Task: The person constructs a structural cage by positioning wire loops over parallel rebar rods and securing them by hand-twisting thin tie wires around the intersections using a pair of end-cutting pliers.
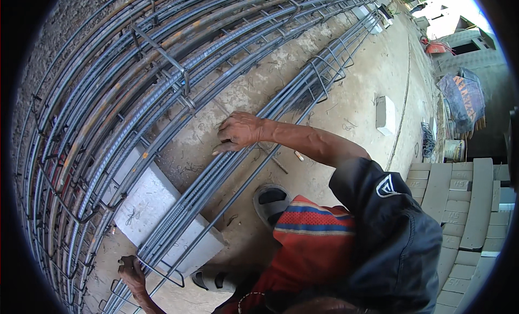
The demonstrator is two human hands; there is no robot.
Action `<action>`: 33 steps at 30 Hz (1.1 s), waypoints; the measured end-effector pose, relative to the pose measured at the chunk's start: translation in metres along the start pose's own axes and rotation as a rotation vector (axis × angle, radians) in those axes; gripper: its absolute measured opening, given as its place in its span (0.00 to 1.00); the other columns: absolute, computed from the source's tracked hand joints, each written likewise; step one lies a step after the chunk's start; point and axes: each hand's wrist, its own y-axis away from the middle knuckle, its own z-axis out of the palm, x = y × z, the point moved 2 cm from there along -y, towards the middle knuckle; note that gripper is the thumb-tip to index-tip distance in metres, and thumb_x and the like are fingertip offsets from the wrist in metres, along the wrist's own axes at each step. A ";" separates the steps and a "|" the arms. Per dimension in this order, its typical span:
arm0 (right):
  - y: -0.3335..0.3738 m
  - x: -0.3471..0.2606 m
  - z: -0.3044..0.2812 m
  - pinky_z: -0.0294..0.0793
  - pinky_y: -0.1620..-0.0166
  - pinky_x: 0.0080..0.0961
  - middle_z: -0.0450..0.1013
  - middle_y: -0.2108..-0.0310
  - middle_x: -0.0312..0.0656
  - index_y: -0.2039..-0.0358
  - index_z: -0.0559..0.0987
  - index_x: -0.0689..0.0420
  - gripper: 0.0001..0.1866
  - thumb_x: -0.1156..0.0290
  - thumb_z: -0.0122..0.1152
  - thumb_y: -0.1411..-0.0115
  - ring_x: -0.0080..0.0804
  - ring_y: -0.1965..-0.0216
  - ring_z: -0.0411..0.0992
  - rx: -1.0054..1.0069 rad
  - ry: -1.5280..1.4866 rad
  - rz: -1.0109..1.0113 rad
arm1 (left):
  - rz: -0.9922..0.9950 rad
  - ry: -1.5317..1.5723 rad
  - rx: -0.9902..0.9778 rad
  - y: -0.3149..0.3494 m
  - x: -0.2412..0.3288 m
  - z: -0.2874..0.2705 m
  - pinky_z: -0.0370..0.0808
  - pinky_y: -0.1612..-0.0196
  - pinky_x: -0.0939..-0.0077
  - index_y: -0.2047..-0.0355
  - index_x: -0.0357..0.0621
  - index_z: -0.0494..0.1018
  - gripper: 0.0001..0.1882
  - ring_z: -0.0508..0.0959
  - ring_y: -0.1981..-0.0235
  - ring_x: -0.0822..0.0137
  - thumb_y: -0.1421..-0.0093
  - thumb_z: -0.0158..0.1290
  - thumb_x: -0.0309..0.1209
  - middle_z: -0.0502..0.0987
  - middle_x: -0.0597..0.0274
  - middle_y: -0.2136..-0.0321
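Left hand (131, 272) grips a stirrup (162, 273) on the rebar cage (227, 162) over the concrete block (146, 206); right hand (239, 131) pinches a bar. Spacing stirrups; tying needs wire.

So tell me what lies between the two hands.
In the head view, the rebar bundle runs from the left hand up to the right hand, crossing a grey concrete block.

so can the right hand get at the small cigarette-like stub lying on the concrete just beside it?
Probably yes. The right hand rests on the rebar cage, and the stub lies on bare concrete below the forearm, nothing covering it.
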 end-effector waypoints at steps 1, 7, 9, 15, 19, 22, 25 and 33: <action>0.000 -0.003 -0.004 0.69 0.74 0.35 0.68 0.84 0.43 0.87 0.70 0.58 0.26 0.48 0.61 0.49 0.46 0.78 0.70 -0.036 0.002 0.014 | -0.002 -0.055 -0.024 -0.001 -0.004 0.002 0.66 0.74 0.56 0.71 0.38 0.69 0.11 0.72 0.78 0.47 0.40 0.44 0.34 0.71 0.49 0.80; -0.011 -0.003 -0.008 0.67 0.75 0.34 0.67 0.86 0.44 0.90 0.68 0.59 0.30 0.43 0.62 0.52 0.45 0.79 0.69 -0.251 -0.065 0.058 | -0.007 -0.100 -0.051 -0.001 -0.007 0.003 0.66 0.72 0.55 0.70 0.39 0.71 0.11 0.72 0.77 0.45 0.41 0.46 0.35 0.73 0.47 0.79; -0.013 -0.006 -0.010 0.66 0.75 0.34 0.67 0.86 0.44 0.91 0.68 0.58 0.31 0.43 0.61 0.52 0.45 0.80 0.69 -0.284 -0.065 0.040 | -0.066 -0.013 -0.159 -0.012 0.002 -0.011 0.67 0.72 0.56 0.70 0.39 0.72 0.12 0.72 0.77 0.46 0.41 0.46 0.35 0.73 0.47 0.79; 0.003 -0.009 0.005 0.69 0.68 0.35 0.70 0.84 0.45 0.80 0.75 0.58 0.29 0.39 0.55 0.49 0.45 0.74 0.71 -0.102 -0.016 0.070 | 0.010 0.000 -0.009 -0.009 0.002 0.012 0.67 0.70 0.57 0.67 0.38 0.72 0.10 0.70 0.78 0.46 0.41 0.46 0.33 0.73 0.46 0.76; 0.008 -0.021 0.002 0.70 0.71 0.35 0.70 0.84 0.44 0.77 0.75 0.56 0.29 0.38 0.50 0.47 0.43 0.77 0.71 -0.259 0.045 0.266 | 0.042 -0.057 0.086 -0.003 0.012 0.008 0.66 0.70 0.55 0.68 0.38 0.69 0.08 0.69 0.77 0.45 0.41 0.46 0.31 0.70 0.47 0.77; 0.007 -0.021 -0.004 0.70 0.73 0.34 0.69 0.85 0.44 0.77 0.76 0.55 0.29 0.38 0.49 0.47 0.42 0.79 0.70 -0.196 0.118 0.113 | -0.157 0.126 -0.060 -0.010 0.008 -0.001 0.65 0.73 0.57 0.75 0.37 0.67 0.08 0.68 0.79 0.45 0.46 0.50 0.30 0.69 0.47 0.81; 0.004 -0.024 -0.009 0.69 0.75 0.33 0.68 0.85 0.44 0.77 0.76 0.56 0.28 0.39 0.51 0.47 0.41 0.80 0.70 -0.200 0.219 0.045 | -0.069 0.022 -0.142 -0.022 0.015 -0.007 0.62 0.77 0.59 0.83 0.37 0.63 0.13 0.68 0.81 0.45 0.50 0.53 0.30 0.66 0.46 0.88; 0.008 -0.024 -0.016 0.69 0.79 0.32 0.66 0.86 0.41 0.80 0.74 0.55 0.27 0.41 0.53 0.47 0.40 0.84 0.69 -0.079 0.278 0.051 | 0.003 0.002 -0.211 -0.025 0.009 -0.008 0.56 0.79 0.58 0.87 0.35 0.60 0.29 0.61 0.85 0.46 0.43 0.49 0.48 0.60 0.45 0.90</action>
